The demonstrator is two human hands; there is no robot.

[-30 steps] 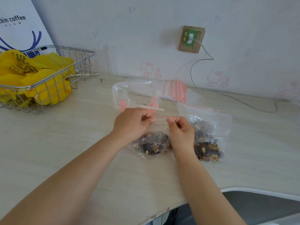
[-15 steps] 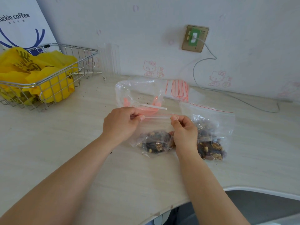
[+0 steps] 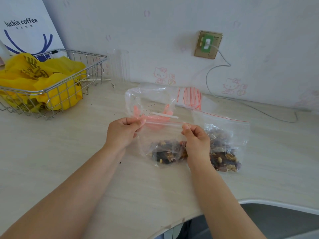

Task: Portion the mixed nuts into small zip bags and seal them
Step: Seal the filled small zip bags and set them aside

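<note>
1. Forearms come in from the bottom edge over the pale counter (image 3: 51,152); we see both hands on one small zip bag (image 3: 162,133), lying roughly centre of the counter.
2. Left hand (image 3: 123,133): fingers curled, thumb and forefinger pinching the bag's top-left corner at the red zip strip (image 3: 164,121).
3. Right hand (image 3: 196,142): same pinch on the top-right end of the strip, fingers curled, palm over part of the nuts.
4. Mixed nuts (image 3: 165,153) sit bunched at the bag's bottom, well below the strip.
5. Our read: sealing step. The strip looks stretched flat between the two pinches; we can't tell if it's fully closed along its length.
6. To do it well: keep the strip taut, run one pinch along it end to end, press firmly, check no nut crumbs are in the track. Push some air out first.
7. Just right of it, touching or nearly: a second filled bag (image 3: 224,145), red strip on top, nuts at the bottom. Whether it is sealed we can't tell.
8. Behind: a large crumpled clear bag (image 3: 148,99), looks mostly empty apart from crumbs, then a stack of unused zip bags (image 3: 189,97) near the wall.
9. Far left: wire basket (image 3: 96,57) holding yellow plastic bags (image 3: 43,75).
</note>
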